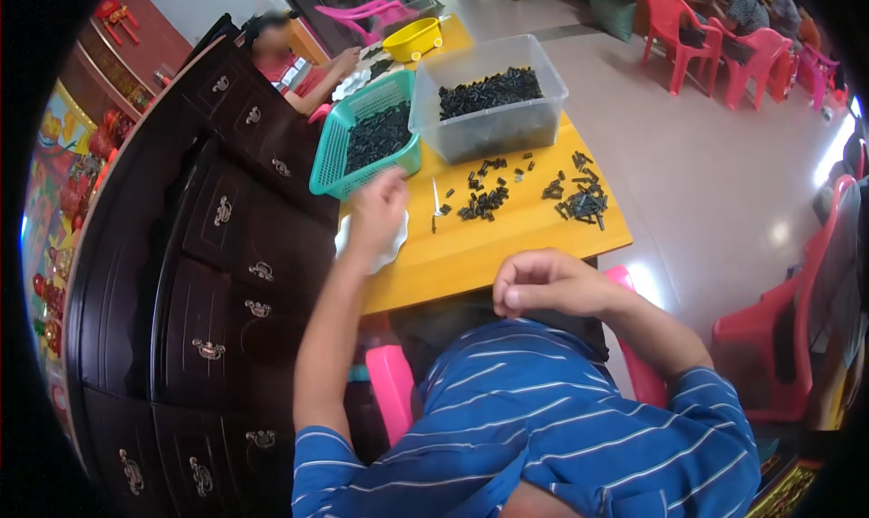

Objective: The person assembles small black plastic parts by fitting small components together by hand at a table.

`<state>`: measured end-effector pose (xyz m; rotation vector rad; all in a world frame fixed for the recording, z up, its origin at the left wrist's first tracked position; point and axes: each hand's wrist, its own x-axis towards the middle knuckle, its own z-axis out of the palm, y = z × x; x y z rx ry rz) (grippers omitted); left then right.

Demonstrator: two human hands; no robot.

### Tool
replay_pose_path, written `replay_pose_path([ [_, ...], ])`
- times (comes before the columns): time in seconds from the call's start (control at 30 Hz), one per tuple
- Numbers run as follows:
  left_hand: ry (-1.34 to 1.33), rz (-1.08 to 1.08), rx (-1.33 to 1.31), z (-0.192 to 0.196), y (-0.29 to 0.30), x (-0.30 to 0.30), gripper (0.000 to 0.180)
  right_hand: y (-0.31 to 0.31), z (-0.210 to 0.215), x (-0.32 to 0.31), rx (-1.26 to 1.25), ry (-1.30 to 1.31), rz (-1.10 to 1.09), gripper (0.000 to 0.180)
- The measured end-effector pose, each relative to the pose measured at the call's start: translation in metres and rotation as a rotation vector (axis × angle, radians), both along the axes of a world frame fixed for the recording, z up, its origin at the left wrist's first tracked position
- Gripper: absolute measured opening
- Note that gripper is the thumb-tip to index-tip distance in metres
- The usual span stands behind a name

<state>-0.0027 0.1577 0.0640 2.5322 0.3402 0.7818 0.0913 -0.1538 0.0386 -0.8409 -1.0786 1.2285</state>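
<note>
Over a white scalloped plate [395,246] at the table's left edge, my left hand [378,206] is closed, with its fingers curled together and slightly blurred. Just beyond it stands a teal perforated basket [328,167] holding many small black parts [380,136]. My right hand [554,282] hovers at the near table edge, thumb and fingers bent in closely. Whatever either hand holds is hidden or too small to make out. Two loose piles of short black tubular pieces [484,203] and longer black pieces [584,201] lie on the yellow table [434,278]. A thin white tool [435,196] lies beside them.
A clear plastic bin [489,142] of black parts stands beyond the piles. Behind it sits a yellow basin [412,40]. Another person [290,70] works at the far left. Dark wooden drawers [226,237] flank the table's left side; a pink chair [391,391] is under me.
</note>
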Motion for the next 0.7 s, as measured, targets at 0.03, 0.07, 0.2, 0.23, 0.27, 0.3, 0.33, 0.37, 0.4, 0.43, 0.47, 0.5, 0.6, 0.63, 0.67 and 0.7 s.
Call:
replay_pose_path([
  [0.03,0.065,-0.01,0.033,-0.02,-0.017,-0.005,0.025,-0.01,0.02,-0.002,0.062,-0.041,0.033,0.016],
  [0.07,0.114,-0.006,-0.118,-0.045,-0.03,-0.014,0.023,-0.018,0.041,-0.006,0.145,-0.099,0.067,0.016],
  [0.2,0.048,-0.062,-0.289,-0.121,-0.056,-0.033,0.016,-0.035,0.093,-0.026,0.752,-0.138,0.215,0.019],
  [0.23,0.001,0.001,-0.257,-0.122,-0.067,-0.029,0.014,-0.038,0.1,-0.03,0.872,-0.117,0.243,0.019],
  [0.27,-0.004,0.002,-0.269,-0.121,-0.071,-0.029,0.014,-0.038,0.104,-0.033,0.977,-0.182,0.239,0.017],
  [0.3,-0.021,0.021,-0.21,-0.12,-0.073,-0.03,0.012,-0.038,0.118,-0.032,0.983,-0.242,0.313,0.015],
  [0.33,-0.036,0.034,-0.148,-0.12,-0.074,-0.029,0.011,-0.036,0.133,-0.031,0.991,-0.305,0.381,0.014],
  [0.37,-0.044,0.032,-0.155,-0.121,-0.074,-0.029,0.011,-0.034,0.134,-0.034,0.983,-0.312,0.384,0.014],
  [0.4,-0.035,0.025,-0.12,-0.122,-0.075,-0.03,0.01,-0.033,0.132,-0.039,0.994,-0.271,0.328,0.013],
  [0.43,-0.025,0.022,-0.085,-0.122,-0.076,-0.031,0.009,-0.033,0.128,-0.046,1.006,-0.229,0.274,0.013],
  [0.47,-0.033,0.025,-0.09,-0.122,-0.076,-0.032,0.009,-0.031,0.119,-0.054,1.05,-0.144,0.214,0.013],
  [0.5,-0.05,0.029,-0.096,-0.122,-0.077,-0.032,0.009,-0.028,0.119,-0.055,1.045,-0.149,0.222,0.013],
  [0.6,-0.079,0.034,-0.089,-0.121,-0.082,-0.035,0.009,-0.022,0.124,-0.06,1.01,-0.1,0.328,0.014],
  [0.63,-0.086,0.032,-0.067,-0.119,-0.083,-0.035,0.009,-0.025,0.118,-0.065,0.989,-0.155,0.244,0.015],
  [0.67,-0.089,0.033,-0.069,-0.117,-0.084,-0.035,0.009,-0.029,0.107,-0.073,0.968,-0.207,0.159,0.015],
  [0.7,-0.062,0.038,-0.071,-0.117,-0.084,-0.034,0.009,-0.015,0.085,-0.121,1.24,0.049,-0.398,0.021],
])
